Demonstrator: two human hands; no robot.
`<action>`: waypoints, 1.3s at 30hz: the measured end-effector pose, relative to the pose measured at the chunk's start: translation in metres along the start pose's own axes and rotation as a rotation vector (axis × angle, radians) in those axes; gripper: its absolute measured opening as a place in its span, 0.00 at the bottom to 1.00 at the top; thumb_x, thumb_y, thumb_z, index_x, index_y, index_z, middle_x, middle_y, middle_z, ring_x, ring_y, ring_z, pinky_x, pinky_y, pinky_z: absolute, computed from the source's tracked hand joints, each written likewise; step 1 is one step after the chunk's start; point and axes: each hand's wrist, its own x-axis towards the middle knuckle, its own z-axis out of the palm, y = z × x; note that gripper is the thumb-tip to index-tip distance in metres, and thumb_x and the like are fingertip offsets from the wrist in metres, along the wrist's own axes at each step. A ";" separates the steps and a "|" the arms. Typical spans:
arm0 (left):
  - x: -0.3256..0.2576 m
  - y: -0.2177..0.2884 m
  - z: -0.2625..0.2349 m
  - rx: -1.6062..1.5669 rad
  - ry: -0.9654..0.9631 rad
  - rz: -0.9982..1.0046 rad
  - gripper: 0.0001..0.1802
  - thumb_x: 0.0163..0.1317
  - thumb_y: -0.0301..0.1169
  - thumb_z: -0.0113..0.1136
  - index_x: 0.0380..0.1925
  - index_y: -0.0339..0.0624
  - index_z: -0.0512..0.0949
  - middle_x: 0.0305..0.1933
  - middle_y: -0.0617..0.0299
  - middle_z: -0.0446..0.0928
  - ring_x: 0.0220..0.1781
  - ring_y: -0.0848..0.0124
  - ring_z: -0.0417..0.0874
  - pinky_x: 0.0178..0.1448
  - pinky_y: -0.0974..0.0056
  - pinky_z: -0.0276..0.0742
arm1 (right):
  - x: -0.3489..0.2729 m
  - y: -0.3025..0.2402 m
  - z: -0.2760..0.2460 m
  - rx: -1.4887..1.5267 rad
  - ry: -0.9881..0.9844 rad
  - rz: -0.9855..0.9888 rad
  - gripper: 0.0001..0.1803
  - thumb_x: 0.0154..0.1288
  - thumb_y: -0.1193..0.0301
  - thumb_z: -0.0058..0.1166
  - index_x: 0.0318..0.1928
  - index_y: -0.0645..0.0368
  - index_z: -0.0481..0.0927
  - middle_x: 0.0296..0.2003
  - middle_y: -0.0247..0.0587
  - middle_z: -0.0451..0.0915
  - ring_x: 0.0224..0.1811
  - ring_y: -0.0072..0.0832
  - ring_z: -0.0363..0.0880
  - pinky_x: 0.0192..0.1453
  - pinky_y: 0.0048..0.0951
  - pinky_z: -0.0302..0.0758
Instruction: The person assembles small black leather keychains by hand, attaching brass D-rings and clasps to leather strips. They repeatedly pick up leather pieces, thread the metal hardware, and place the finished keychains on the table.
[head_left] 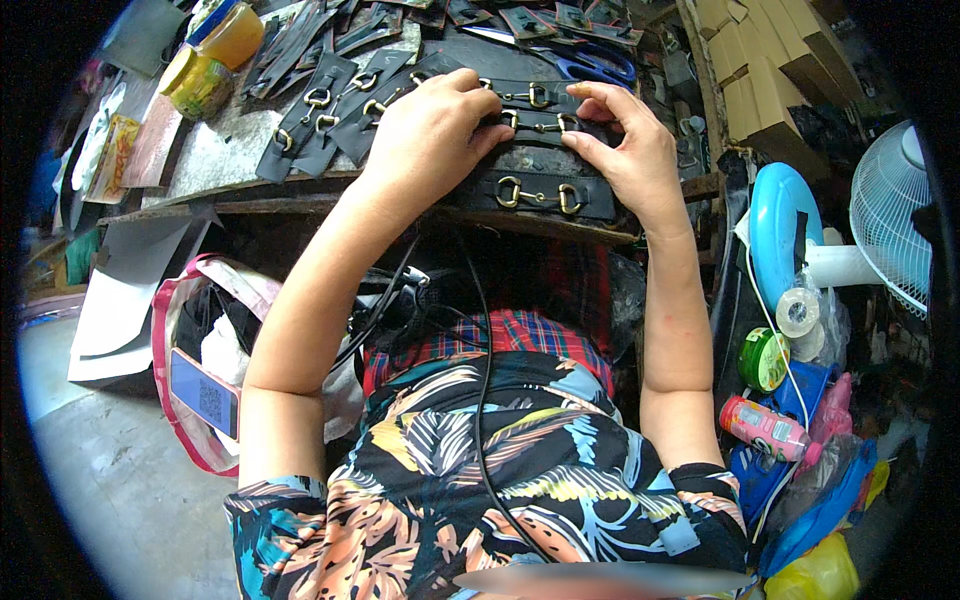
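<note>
A black leather strap with a brass horsebit buckle (538, 125) lies across the near part of the workbench. At its left end my left hand (430, 125) is closed, thumb and fingers pinching the strap. My right hand (635, 145) is curved round the right end, thumb tip by the buckle's ring, forefinger raised apart from the thumb. A second buckled strap (537, 92) lies just beyond, partly behind my fingers. Nearer the bench edge is another strap with a brass buckle (540, 195). More buckled straps (310, 115) lie left of my left hand.
Blue-handled scissors (600, 68) and loose dark pieces (560, 20) lie farther back. Jars (197, 82) stand at the left. On the right are cardboard boxes (755, 70), a fan (893, 215) and a pink bottle (765, 428). A bag with a phone (203, 393) sits lower left.
</note>
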 end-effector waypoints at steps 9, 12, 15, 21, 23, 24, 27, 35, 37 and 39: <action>-0.002 0.000 0.003 -0.022 -0.004 -0.053 0.15 0.59 0.42 0.70 0.35 0.41 0.84 0.38 0.56 0.78 0.44 0.55 0.84 0.48 0.54 0.81 | -0.001 0.008 -0.004 0.236 -0.077 0.115 0.26 0.57 0.77 0.69 0.58 0.54 0.81 0.44 0.33 0.83 0.48 0.22 0.80 0.56 0.28 0.77; -0.004 0.000 0.003 -0.031 0.020 -0.048 0.15 0.59 0.42 0.70 0.36 0.41 0.84 0.38 0.55 0.78 0.44 0.54 0.83 0.48 0.54 0.81 | -0.004 0.010 -0.014 0.291 -0.066 0.169 0.26 0.59 0.79 0.67 0.60 0.55 0.80 0.46 0.34 0.83 0.49 0.22 0.80 0.57 0.29 0.77; -0.003 0.000 0.004 -0.014 -0.003 -0.066 0.16 0.59 0.42 0.71 0.37 0.41 0.83 0.38 0.55 0.78 0.44 0.54 0.83 0.48 0.54 0.81 | -0.009 0.006 -0.018 0.115 -0.043 0.150 0.27 0.59 0.78 0.67 0.60 0.53 0.80 0.49 0.40 0.84 0.54 0.25 0.82 0.60 0.30 0.77; -0.004 -0.001 0.000 -0.069 -0.031 -0.088 0.18 0.58 0.41 0.72 0.40 0.38 0.83 0.40 0.52 0.78 0.47 0.51 0.83 0.51 0.53 0.80 | -0.013 -0.002 -0.016 -0.104 -0.035 0.061 0.29 0.57 0.77 0.69 0.61 0.52 0.80 0.51 0.41 0.83 0.55 0.31 0.82 0.64 0.33 0.75; -0.007 -0.005 -0.004 -0.087 -0.038 -0.064 0.19 0.56 0.39 0.73 0.42 0.37 0.83 0.41 0.51 0.78 0.48 0.50 0.82 0.52 0.53 0.79 | -0.013 0.000 -0.016 -0.068 -0.036 0.045 0.30 0.56 0.77 0.69 0.61 0.52 0.80 0.49 0.40 0.83 0.54 0.31 0.82 0.64 0.33 0.75; -0.008 -0.006 -0.006 -0.085 -0.046 -0.053 0.20 0.56 0.38 0.73 0.42 0.36 0.83 0.42 0.50 0.78 0.48 0.50 0.82 0.53 0.52 0.79 | -0.013 0.001 -0.016 -0.039 -0.033 0.034 0.30 0.56 0.78 0.69 0.61 0.52 0.80 0.48 0.39 0.82 0.53 0.30 0.82 0.63 0.32 0.75; -0.008 -0.010 -0.006 -0.079 -0.066 -0.044 0.21 0.54 0.37 0.74 0.44 0.35 0.82 0.43 0.50 0.78 0.49 0.49 0.82 0.54 0.52 0.78 | -0.012 0.007 -0.013 0.061 -0.017 0.012 0.32 0.56 0.80 0.67 0.62 0.52 0.79 0.44 0.35 0.80 0.49 0.26 0.79 0.61 0.29 0.74; -0.006 -0.015 -0.004 -0.165 -0.038 -0.061 0.23 0.52 0.36 0.75 0.46 0.37 0.81 0.43 0.51 0.79 0.49 0.51 0.83 0.54 0.53 0.78 | -0.007 0.023 -0.016 0.436 -0.105 0.117 0.33 0.60 0.83 0.63 0.67 0.54 0.75 0.49 0.30 0.79 0.46 0.16 0.75 0.56 0.21 0.73; -0.007 -0.015 -0.004 -0.210 -0.029 -0.068 0.21 0.55 0.33 0.74 0.47 0.37 0.80 0.43 0.50 0.81 0.48 0.51 0.83 0.54 0.54 0.79 | -0.007 0.025 -0.019 0.456 -0.128 0.139 0.33 0.61 0.82 0.63 0.68 0.55 0.74 0.52 0.33 0.81 0.47 0.17 0.75 0.58 0.22 0.72; -0.008 -0.016 -0.004 -0.283 -0.045 -0.081 0.19 0.57 0.29 0.71 0.49 0.38 0.79 0.42 0.52 0.82 0.46 0.55 0.84 0.53 0.56 0.79 | -0.006 0.026 -0.020 0.493 -0.134 0.158 0.32 0.62 0.82 0.63 0.68 0.56 0.74 0.51 0.33 0.81 0.48 0.17 0.76 0.58 0.22 0.73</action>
